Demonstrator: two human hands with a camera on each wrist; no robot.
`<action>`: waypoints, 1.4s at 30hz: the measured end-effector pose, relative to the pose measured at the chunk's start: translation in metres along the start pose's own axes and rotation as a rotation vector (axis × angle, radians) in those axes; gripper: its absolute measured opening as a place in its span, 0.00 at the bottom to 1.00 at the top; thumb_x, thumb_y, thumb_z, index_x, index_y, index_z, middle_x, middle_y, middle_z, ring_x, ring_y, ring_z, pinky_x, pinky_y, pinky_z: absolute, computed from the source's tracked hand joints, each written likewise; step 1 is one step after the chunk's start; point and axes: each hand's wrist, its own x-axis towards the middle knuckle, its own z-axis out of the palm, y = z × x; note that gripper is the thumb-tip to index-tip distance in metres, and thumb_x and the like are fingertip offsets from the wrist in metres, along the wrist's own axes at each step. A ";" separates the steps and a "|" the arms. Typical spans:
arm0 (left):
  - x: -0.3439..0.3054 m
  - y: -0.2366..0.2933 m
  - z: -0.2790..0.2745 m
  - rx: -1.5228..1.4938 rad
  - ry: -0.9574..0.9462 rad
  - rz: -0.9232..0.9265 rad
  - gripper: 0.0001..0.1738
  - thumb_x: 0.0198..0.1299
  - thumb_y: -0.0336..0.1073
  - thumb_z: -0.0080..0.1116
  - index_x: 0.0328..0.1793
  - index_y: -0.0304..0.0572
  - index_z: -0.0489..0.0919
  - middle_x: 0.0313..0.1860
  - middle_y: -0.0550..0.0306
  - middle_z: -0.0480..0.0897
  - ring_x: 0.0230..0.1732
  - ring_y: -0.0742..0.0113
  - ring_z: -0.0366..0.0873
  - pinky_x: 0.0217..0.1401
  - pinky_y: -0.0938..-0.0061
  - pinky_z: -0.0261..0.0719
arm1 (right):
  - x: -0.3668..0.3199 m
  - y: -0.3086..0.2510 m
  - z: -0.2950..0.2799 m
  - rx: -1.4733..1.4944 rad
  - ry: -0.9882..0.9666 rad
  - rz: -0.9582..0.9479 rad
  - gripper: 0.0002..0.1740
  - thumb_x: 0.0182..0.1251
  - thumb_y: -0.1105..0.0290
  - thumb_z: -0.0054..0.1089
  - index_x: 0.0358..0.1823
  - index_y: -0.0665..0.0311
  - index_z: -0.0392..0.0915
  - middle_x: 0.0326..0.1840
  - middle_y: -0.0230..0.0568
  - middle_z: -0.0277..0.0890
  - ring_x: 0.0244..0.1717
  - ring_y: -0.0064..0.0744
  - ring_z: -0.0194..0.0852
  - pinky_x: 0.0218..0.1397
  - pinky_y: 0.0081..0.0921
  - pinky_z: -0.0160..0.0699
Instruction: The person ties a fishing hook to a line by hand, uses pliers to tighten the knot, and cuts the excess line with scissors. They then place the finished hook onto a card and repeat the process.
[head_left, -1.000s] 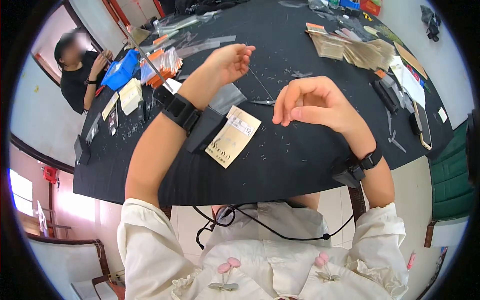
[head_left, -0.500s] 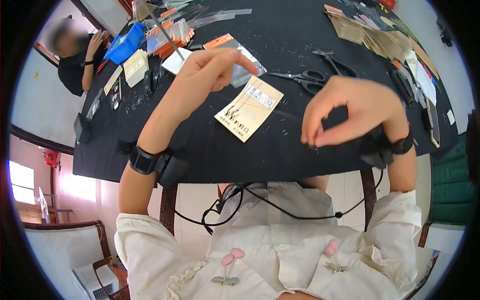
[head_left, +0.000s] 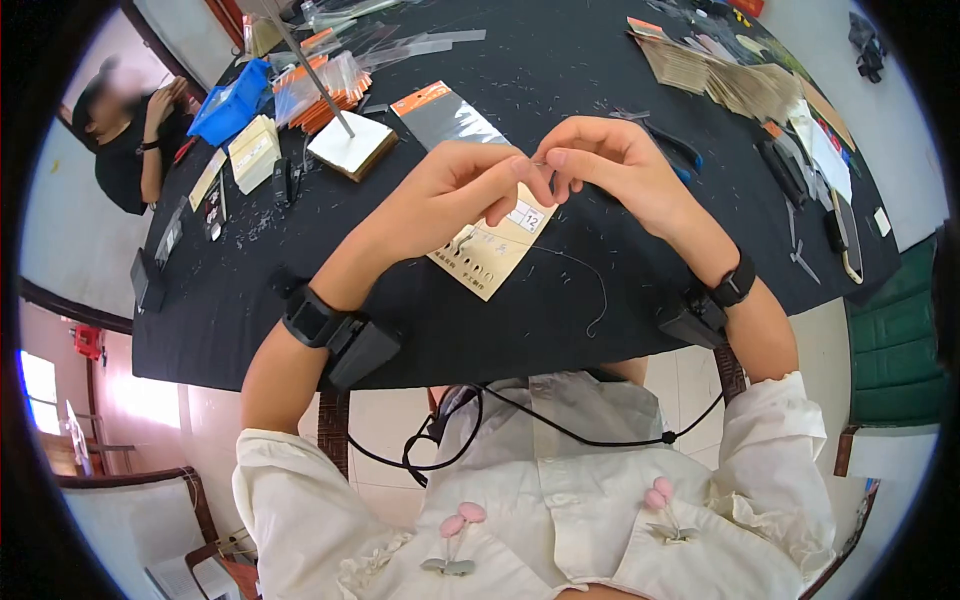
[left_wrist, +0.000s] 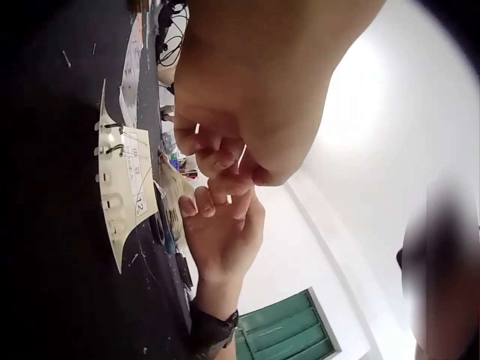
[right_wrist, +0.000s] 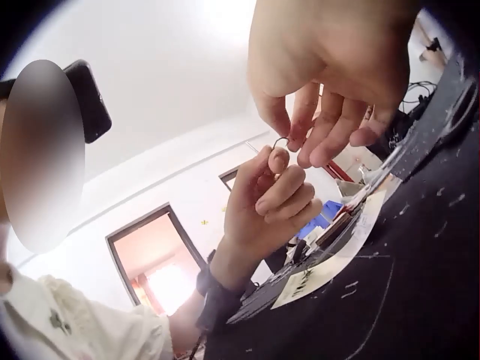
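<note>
My left hand (head_left: 455,195) and right hand (head_left: 625,170) meet fingertip to fingertip above the far end of a cream card (head_left: 478,268). Between their pinched fingertips is a small, dark, curved fish hook (right_wrist: 280,140), clearest in the right wrist view. A thin fishing line (head_left: 604,290) trails in a loop over the black cloth, right of the card. The card carries a label with the number 12 and a row of slots; dark hooks sit in some of them, as the left wrist view shows. My left fingers partly cover the card in the head view.
Behind my hands lies a clear bag with an orange header (head_left: 425,97). Blue-tipped tool handles (head_left: 683,158) lie beyond my right hand. A metal rod rises from a white-topped block (head_left: 352,148) at left. Bundled cards (head_left: 700,75) lie far right; another person (head_left: 130,150) sits far left.
My hands, apart in the earlier frames, have come together over the card. The right hand moved left and away from me; the looped line now shows on the cloth.
</note>
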 end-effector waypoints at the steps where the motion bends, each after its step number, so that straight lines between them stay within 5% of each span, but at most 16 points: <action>1: -0.002 -0.001 0.000 -0.010 -0.002 -0.004 0.20 0.70 0.40 0.39 0.38 0.35 0.80 0.17 0.70 0.64 0.19 0.83 0.57 0.24 0.85 0.55 | -0.001 0.001 0.000 0.018 -0.007 0.029 0.11 0.66 0.65 0.54 0.39 0.67 0.78 0.33 0.32 0.78 0.30 0.18 0.73 0.36 0.17 0.70; 21: -0.016 -0.011 0.020 -0.128 0.041 -0.060 0.20 0.71 0.40 0.36 0.41 0.36 0.80 0.19 0.69 0.69 0.21 0.83 0.63 0.26 0.86 0.62 | -0.007 0.012 0.012 0.120 0.055 -0.019 0.09 0.62 0.68 0.59 0.38 0.67 0.78 0.31 0.31 0.77 0.32 0.18 0.72 0.37 0.16 0.71; 32: -0.015 -0.014 0.022 -0.218 0.223 -0.091 0.09 0.65 0.36 0.51 0.43 0.39 0.78 0.21 0.70 0.70 0.22 0.86 0.62 0.26 0.88 0.58 | -0.008 0.013 0.013 0.093 0.059 -0.019 0.09 0.63 0.68 0.59 0.39 0.66 0.77 0.33 0.31 0.78 0.34 0.16 0.74 0.37 0.16 0.72; 42: -0.015 -0.016 0.021 -0.256 0.262 -0.111 0.09 0.61 0.35 0.57 0.41 0.36 0.77 0.25 0.67 0.76 0.26 0.85 0.67 0.27 0.88 0.62 | -0.008 0.018 0.017 0.042 0.075 -0.073 0.07 0.61 0.69 0.61 0.38 0.65 0.77 0.32 0.29 0.78 0.32 0.14 0.73 0.36 0.13 0.72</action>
